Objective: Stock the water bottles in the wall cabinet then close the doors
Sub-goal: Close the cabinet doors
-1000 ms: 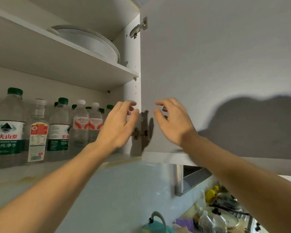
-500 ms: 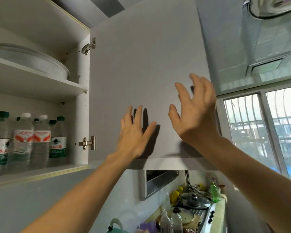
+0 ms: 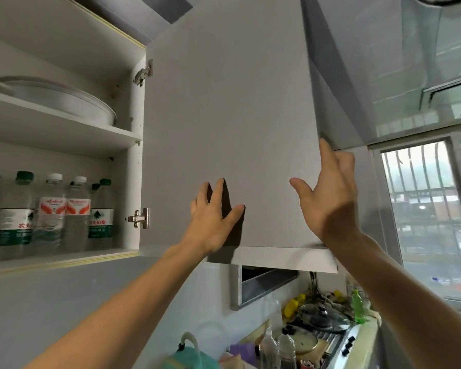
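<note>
Both hands moved onto door [image 3: 224, 115]: left hand [image 3: 213, 225] flat, fingers spread; right hand [image 3: 327, 198] wide at free edge. Bottles [image 3: 51, 209] stocked; closing starts.

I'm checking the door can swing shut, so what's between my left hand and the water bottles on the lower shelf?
In the head view, only the metal lower hinge and white cabinet side panel lie between left hand and clear plastic water bottles.

White basin [image 3: 64, 102] up top; pot lid [image 3: 322, 316] btm.
</note>
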### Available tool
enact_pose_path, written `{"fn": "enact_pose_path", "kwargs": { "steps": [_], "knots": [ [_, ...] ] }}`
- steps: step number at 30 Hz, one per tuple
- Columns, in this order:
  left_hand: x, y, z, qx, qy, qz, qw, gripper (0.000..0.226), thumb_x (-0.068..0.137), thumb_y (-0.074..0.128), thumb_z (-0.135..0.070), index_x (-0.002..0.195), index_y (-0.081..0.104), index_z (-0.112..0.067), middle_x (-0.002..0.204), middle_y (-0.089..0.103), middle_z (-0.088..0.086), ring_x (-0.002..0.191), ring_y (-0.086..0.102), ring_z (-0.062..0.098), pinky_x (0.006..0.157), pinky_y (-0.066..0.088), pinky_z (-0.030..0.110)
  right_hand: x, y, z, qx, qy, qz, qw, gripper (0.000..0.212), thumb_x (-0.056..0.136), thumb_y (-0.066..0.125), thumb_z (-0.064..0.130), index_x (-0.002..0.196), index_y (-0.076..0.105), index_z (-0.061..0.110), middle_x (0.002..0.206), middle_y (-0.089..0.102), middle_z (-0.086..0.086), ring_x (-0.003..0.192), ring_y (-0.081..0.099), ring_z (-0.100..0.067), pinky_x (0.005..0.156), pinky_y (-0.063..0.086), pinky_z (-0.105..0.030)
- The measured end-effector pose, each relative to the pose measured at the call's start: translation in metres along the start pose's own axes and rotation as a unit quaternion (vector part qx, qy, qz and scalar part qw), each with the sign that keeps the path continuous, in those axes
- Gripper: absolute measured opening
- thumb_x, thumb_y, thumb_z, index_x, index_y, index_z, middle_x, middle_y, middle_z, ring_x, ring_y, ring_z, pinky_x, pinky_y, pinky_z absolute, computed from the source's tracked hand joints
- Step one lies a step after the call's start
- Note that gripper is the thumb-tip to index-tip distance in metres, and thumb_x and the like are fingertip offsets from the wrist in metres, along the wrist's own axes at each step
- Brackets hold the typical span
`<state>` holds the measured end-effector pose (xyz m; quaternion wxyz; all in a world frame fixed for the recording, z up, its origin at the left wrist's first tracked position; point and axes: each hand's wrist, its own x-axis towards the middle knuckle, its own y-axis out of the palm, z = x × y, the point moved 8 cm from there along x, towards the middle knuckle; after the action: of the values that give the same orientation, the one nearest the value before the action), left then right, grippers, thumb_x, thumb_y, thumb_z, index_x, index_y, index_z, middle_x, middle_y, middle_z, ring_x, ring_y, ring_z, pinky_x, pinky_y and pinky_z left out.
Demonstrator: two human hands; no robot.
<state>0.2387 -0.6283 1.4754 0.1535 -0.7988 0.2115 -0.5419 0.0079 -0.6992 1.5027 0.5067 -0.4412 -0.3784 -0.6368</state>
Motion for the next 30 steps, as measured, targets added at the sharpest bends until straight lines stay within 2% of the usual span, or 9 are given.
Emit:
{"fn": "enact_pose_path", "kwargs": {
  "steps": [4, 11, 13, 15, 17, 20, 24, 27, 30],
  "knots": [
    [-0.018, -0.019, -0.014, -0.031, 0.01, -0.017, 0.999, 0.077, 0.098, 0.048, -0.059, 0.16, 0.007, -0.039, 0.168, 0.003, -0.007, 0.153, 0.007, 0.021, 0.12, 0.023, 0.044, -0.008, -0.021, 0.02, 0.105, -0.043, -0.025, 0.993, 0.07, 0.09, 0.076, 0.014, 0.152, 0.043, 0.012, 0.126, 0.045, 0.004, 0.104, 0.049, 0.003, 0.1, 0.044, -0.017],
    [-0.062, -0.087, -0.045, -0.069, 0.081, -0.05, 0.993, 0.074, 0.094, 0.048, -0.066, 0.158, 0.02, -0.042, 0.159, 0.023, -0.027, 0.135, 0.028, -0.012, 0.106, 0.027, 0.016, -0.048, -0.008, 0.086, 0.457, -0.059, 0.085, 0.883, 0.046, 0.105, 0.053, 0.024, 0.149, 0.047, 0.014, 0.135, 0.065, 0.006, 0.126, 0.061, -0.008, 0.102, 0.054, -0.036],
    [-0.076, -0.112, -0.048, -0.096, 0.086, -0.042, 0.991, 0.073, 0.093, 0.049, -0.065, 0.157, 0.023, -0.044, 0.16, 0.025, -0.029, 0.14, 0.033, -0.008, 0.115, 0.031, 0.026, -0.059, 0.005, 0.109, 0.536, -0.062, 0.127, 0.832, 0.046, 0.107, 0.046, 0.027, 0.15, 0.046, 0.012, 0.137, 0.064, 0.002, 0.128, 0.06, -0.012, 0.104, 0.052, -0.039],
    [-0.091, -0.139, -0.05, -0.125, 0.089, -0.031, 0.988, 0.065, 0.097, 0.049, -0.058, 0.156, 0.029, -0.041, 0.159, 0.035, -0.02, 0.14, 0.042, -0.002, 0.118, 0.035, 0.041, -0.073, 0.022, 0.139, 0.601, -0.083, 0.176, 0.775, 0.041, 0.108, 0.043, 0.024, 0.146, 0.05, 0.01, 0.131, 0.067, 0.005, 0.124, 0.062, -0.009, 0.101, 0.052, -0.028],
    [-0.108, -0.165, -0.051, -0.118, 0.099, -0.019, 0.988, 0.049, 0.105, 0.044, -0.045, 0.153, 0.04, -0.034, 0.149, 0.05, -0.013, 0.135, 0.05, 0.005, 0.113, 0.043, 0.038, -0.088, 0.047, 0.166, 0.631, -0.08, 0.21, 0.742, 0.039, 0.107, 0.042, 0.025, 0.142, 0.053, 0.012, 0.13, 0.066, 0.004, 0.126, 0.06, -0.009, 0.103, 0.049, -0.025],
    [-0.135, -0.21, -0.04, -0.11, 0.058, -0.051, 0.991, 0.034, 0.109, 0.04, -0.037, 0.132, 0.061, -0.026, 0.118, 0.068, -0.011, 0.109, 0.062, 0.002, 0.088, 0.055, 0.023, -0.107, 0.084, 0.201, 0.633, -0.065, 0.211, 0.742, 0.047, 0.102, 0.044, 0.027, 0.146, 0.049, 0.012, 0.147, 0.053, -0.003, 0.141, 0.047, -0.017, 0.118, 0.036, -0.043],
    [-0.163, -0.266, -0.012, -0.175, -0.054, -0.087, 0.979, 0.061, 0.097, 0.037, -0.067, 0.12, 0.072, -0.023, 0.122, 0.071, 0.006, 0.113, 0.066, 0.025, 0.105, 0.05, 0.053, -0.129, 0.119, 0.25, 0.579, -0.1, 0.193, 0.786, 0.053, 0.1, 0.046, 0.038, 0.15, 0.047, 0.018, 0.154, 0.041, 0.003, 0.146, 0.037, -0.013, 0.122, 0.031, -0.039],
    [-0.177, -0.307, -0.004, -0.181, -0.046, -0.121, 0.975, 0.06, 0.1, 0.034, -0.065, 0.133, 0.065, -0.026, 0.135, 0.066, 0.009, 0.128, 0.058, 0.037, 0.114, 0.037, 0.061, -0.146, 0.139, 0.288, 0.537, -0.123, 0.192, 0.812, 0.059, 0.097, 0.047, 0.045, 0.152, 0.043, 0.023, 0.158, 0.034, 0.003, 0.148, 0.028, -0.008, 0.122, 0.021, -0.02],
    [-0.188, -0.343, 0.004, -0.086, 0.015, -0.161, 0.983, 0.05, 0.108, 0.042, -0.036, 0.156, 0.035, -0.026, 0.145, 0.058, -0.004, 0.134, 0.054, 0.017, 0.115, 0.042, 0.041, -0.16, 0.161, 0.319, 0.51, -0.136, 0.179, 0.83, 0.058, 0.096, 0.053, 0.037, 0.151, 0.044, 0.021, 0.16, 0.032, -0.002, 0.15, 0.026, -0.015, 0.121, 0.018, -0.019]
  ]
}}
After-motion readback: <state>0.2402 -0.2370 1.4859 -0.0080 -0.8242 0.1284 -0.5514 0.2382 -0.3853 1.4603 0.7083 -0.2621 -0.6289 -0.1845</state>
